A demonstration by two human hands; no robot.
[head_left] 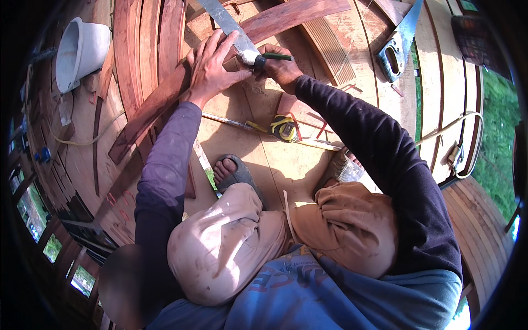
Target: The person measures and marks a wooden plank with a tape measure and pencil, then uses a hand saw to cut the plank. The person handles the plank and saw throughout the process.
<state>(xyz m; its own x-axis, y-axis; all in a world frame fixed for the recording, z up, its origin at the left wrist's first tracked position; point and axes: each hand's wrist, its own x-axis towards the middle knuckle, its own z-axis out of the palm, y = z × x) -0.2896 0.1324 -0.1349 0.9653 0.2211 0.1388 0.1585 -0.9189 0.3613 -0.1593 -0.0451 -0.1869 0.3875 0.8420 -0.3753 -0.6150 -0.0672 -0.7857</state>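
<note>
- Curved plank (pixel 165 99) lies slanted across the wooden floor (pixel 264 159) before my feet.
- My left hand (pixel 212 66) presses spread on it, against the metal ruler (pixel 228 25).
- My right hand (pixel 280 66) pinches a green pencil (pixel 275 56).

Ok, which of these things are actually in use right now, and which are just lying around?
In use:
- left hand, pressing down the metal square
- right hand, holding the green pencil
- reddish curved plank under both hands

Lying about:
- tape measure
- handsaw
- white bucket
- long thin rod beside the tape measure
</note>
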